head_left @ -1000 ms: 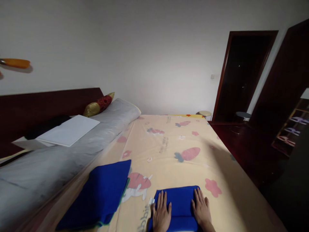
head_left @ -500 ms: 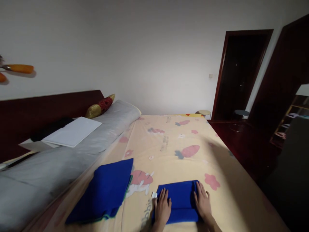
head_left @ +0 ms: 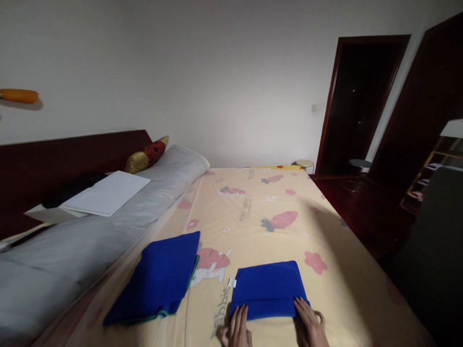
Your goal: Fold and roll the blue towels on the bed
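A folded blue cloth [head_left: 269, 284] lies flat on the bed, a crease running across its nearer part. A small white tag [head_left: 232, 283] sticks out at its left edge. My left hand [head_left: 238, 327] rests its outstretched fingers on the cloth's near left corner. On the near right corner lie the fingers of my right hand [head_left: 310, 322], also stretched out. The undersides of both hands are hidden. To the left, a second blue cloth [head_left: 159, 274] with green edging lies folded at a slant, touched by neither hand.
The bed has a cream sheet [head_left: 231, 217] printed with carrots, flowers and rabbits. Along its left side runs a grey covered bolster [head_left: 170, 178], with a flat white panel [head_left: 106, 193] and a red-and-gold cushion [head_left: 148, 154]. Stools [head_left: 304, 164] stand by the far wall.
Both hands have slid toward me over the blue cloth, from its sides down to its near corners. The view has tilted slightly. The second cloth stays in place.
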`<state>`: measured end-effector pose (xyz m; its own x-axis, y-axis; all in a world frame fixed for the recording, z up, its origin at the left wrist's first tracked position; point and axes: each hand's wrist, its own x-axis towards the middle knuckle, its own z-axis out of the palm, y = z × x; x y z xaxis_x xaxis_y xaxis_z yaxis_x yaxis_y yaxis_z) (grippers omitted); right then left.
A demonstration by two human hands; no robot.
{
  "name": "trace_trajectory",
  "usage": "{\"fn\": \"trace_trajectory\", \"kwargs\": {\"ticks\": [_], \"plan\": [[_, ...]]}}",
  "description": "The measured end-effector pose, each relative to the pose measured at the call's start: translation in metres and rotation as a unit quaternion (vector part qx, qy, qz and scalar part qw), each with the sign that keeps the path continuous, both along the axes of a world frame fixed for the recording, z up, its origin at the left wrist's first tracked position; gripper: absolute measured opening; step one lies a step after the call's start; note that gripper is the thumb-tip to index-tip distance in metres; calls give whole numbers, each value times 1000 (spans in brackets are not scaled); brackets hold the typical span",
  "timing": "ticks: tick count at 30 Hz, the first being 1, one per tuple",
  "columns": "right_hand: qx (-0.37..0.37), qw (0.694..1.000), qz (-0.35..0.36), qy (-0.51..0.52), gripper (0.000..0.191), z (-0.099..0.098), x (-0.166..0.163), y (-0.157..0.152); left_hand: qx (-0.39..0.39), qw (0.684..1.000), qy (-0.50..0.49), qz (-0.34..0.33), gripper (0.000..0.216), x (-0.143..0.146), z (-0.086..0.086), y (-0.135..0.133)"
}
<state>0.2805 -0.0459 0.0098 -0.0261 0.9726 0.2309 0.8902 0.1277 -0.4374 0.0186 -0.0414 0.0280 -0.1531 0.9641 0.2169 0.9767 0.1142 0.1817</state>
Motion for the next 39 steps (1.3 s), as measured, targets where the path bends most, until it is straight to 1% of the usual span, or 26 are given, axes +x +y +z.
{"fn": "trace_trajectory", "kwargs": {"ticks": [3, 5, 7, 9, 11, 12, 13, 14, 16, 17, 18, 19, 21, 24, 27, 29, 31, 33, 35, 37, 39], "plan": [[-45, 998, 22, 26, 45, 36, 1, 18, -31, 999, -29, -16, 57, -3, 26, 21], [-79, 996, 30, 24, 41, 59, 2, 29, -66, 996, -47, -33, 54, -7, 43, 35], [-107, 994, 25, 9, 35, 74, 3, 37, -107, 993, -44, -37, 52, -10, 55, 45], [-120, 993, 4, -10, 32, 81, 1, 42, -136, 990, -31, -30, 52, -9, 61, 51], [-120, 992, -18, -24, 35, 81, -9, 45, -140, 990, -19, -22, 53, -1, 61, 54], [-117, 992, -24, -29, 37, 80, -16, 46, -136, 990, -20, -27, 53, 6, 59, 55], [-112, 993, -20, -31, 40, 79, -26, 48, -131, 990, -25, -45, 53, 15, 57, 55], [-107, 994, -2, -27, 45, 78, -37, 51, -126, 989, -33, -75, 53, 24, 55, 56], [-111, 992, 64, -11, 51, 77, -59, 57, -118, 980, -51, -151, 53, 42, 49, 58], [-118, 988, 98, -3, 52, 76, -67, 62, -114, 976, -54, -177, 52, 47, 47, 59], [-129, 984, 120, 2, 52, 76, -73, 66, -110, 975, -51, -185, 51, 50, 45, 61], [-140, 982, 123, 2, 52, 75, -75, 71, -104, 978, -43, -175, 50, 48, 44, 63], [-153, 984, 89, -7, 57, 73, -68, 80, -94, 987, -21, -127, 50, 34, 44, 66], [-148, 989, 11, -26, 65, 64, -41, 87, -102, 994, 8, -44, 52, -2, 46, 70], [-135, 990, -24, -32, 66, 53, -19, 88, -136, 991, -1, 4, 54, -28, 43, 72], [-134, 990, -33, -29, 68, 48, -15, 87, -148, 989, -9, 14, 54, -32, 39, 73], [-136, 990, -40, -23, 67, 47, -16, 88, -148, 989, 1, 23, 54, -30, 37, 75], [-140, 989, -36, -12, 66, 49, -17, 89, -119, 992, 23, 33, 53, -25, 37, 76], [-123, 992, -23, 2, 62, 51, -15, 86, -50, 998, 35, 23, 52, -23, 39, 75], [-73, 997, -7, 9, 55, 51, -9, 78, 25, 999, 25, 0, 50, -24, 40, 70], [-19, 1000, 10, 10, 48, 46, 0, 65, 59, 998, 0, -15, 47, -27, 36, 61]]}}
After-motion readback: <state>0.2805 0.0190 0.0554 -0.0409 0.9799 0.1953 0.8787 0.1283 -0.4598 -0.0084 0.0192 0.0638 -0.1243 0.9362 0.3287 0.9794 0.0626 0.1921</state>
